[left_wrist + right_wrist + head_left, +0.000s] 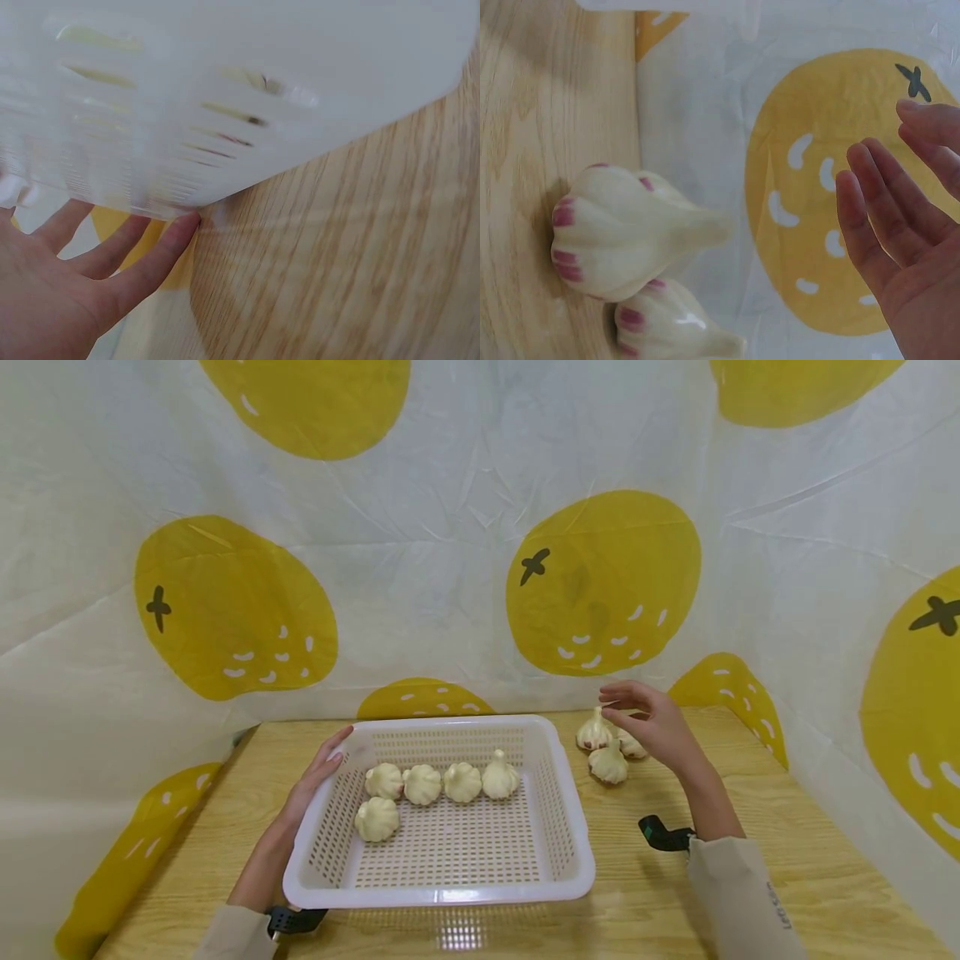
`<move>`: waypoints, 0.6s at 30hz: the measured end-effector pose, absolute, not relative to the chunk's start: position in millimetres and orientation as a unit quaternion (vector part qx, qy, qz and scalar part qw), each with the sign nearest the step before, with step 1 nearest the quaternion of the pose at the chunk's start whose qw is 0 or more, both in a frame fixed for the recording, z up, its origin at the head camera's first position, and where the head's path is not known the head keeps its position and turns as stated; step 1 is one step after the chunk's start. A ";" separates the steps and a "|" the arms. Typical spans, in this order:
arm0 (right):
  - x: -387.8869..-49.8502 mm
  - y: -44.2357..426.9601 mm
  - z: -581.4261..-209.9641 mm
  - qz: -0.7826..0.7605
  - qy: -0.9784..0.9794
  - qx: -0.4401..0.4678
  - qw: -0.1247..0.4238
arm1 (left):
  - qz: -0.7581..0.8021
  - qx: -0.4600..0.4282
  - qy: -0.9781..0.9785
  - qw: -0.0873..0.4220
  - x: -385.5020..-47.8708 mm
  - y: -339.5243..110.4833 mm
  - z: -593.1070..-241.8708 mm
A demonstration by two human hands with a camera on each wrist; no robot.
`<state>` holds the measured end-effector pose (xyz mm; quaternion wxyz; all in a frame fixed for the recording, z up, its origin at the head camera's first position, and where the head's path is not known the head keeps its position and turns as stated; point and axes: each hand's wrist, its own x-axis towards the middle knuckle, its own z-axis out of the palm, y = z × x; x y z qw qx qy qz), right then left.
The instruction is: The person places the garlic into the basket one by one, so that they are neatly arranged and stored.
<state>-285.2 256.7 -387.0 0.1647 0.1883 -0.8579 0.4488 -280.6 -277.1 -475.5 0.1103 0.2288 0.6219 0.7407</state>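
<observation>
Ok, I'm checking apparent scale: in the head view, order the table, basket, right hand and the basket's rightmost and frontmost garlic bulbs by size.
1. Wooden table
2. White perforated basket
3. Right hand
4. Rightmost garlic bulb, frontmost garlic bulb: too alike to rank

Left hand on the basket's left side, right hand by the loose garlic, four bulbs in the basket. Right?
The bulb count is wrong: the head view shows five bulbs in the basket. The left hand is on its left side and the right hand by the loose garlic, as you said.
</observation>
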 end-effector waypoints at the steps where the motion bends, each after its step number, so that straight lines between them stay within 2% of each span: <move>1: -285.9 259.0 -388.1 0.450 -0.858 0.185 0.166 | 0.740 0.228 0.623 0.109 -280.4 -277.4 -475.4; 10: -289.7 285.0 -400.4 0.473 -0.844 0.163 0.195 | 0.742 0.240 0.617 0.102 -281.7 -276.0 -473.5; 18: -295.9 297.9 -405.5 0.482 -0.832 0.154 0.228 | 0.737 0.214 0.632 0.105 -279.9 -275.6 -473.2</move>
